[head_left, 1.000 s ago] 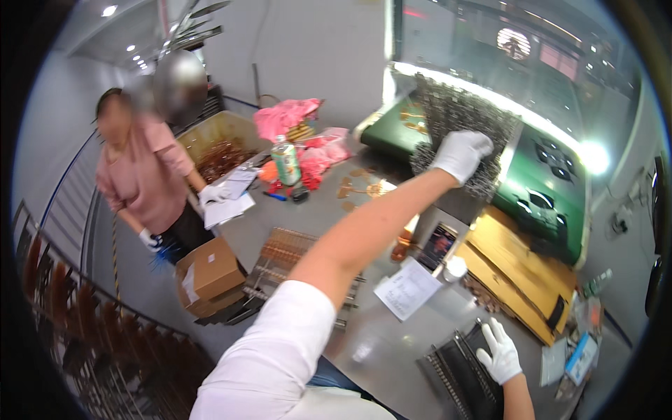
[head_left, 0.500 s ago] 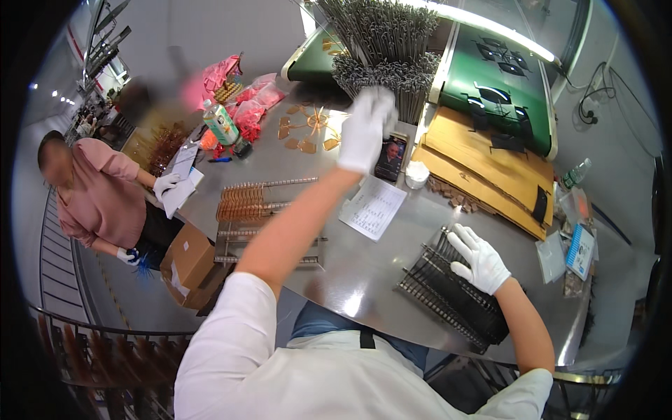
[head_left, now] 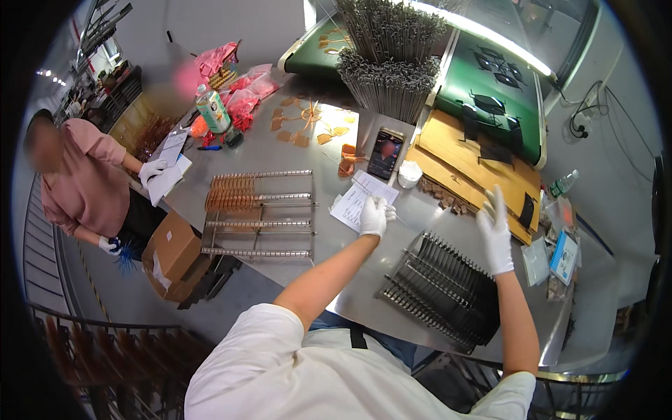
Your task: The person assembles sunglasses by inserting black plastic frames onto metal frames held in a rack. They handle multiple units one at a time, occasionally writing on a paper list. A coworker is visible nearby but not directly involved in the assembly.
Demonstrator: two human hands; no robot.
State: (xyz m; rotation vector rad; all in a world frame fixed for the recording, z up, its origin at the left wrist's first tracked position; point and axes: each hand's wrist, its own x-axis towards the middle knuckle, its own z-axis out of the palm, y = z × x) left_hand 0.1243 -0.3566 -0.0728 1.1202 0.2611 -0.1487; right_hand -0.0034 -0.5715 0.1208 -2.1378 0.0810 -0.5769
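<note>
My gloved left hand [head_left: 374, 215] is closed over the written paper sheet [head_left: 358, 198], pinching a thin metal rod [head_left: 361, 187] that slants across the paper. My right hand [head_left: 495, 227], gloved too, is raised with its fingers stretched, right beside the rack of black pieces [head_left: 448, 287]; nothing shows in it. That rack lies tilted on the metal table, with many thin black parts set in its slotted bars. To the left stands a second rack [head_left: 262, 224], with amber-brown pieces [head_left: 231, 194] at its far left part.
Behind rise bundles of hooked metal rods [head_left: 388, 77], between two green conveyor belts [head_left: 490, 91]. A phone [head_left: 385, 154], a white cup [head_left: 409, 173] and cardboard sheets [head_left: 469, 168] lie mid-table. A bottle [head_left: 213, 110] stands at the back left; at the far left, a person [head_left: 87, 175] holds papers.
My left hand has come back from the rod bundles to the paper sheet, with a thin rod in it. My right hand has lifted off the black rack, moving away from me.
</note>
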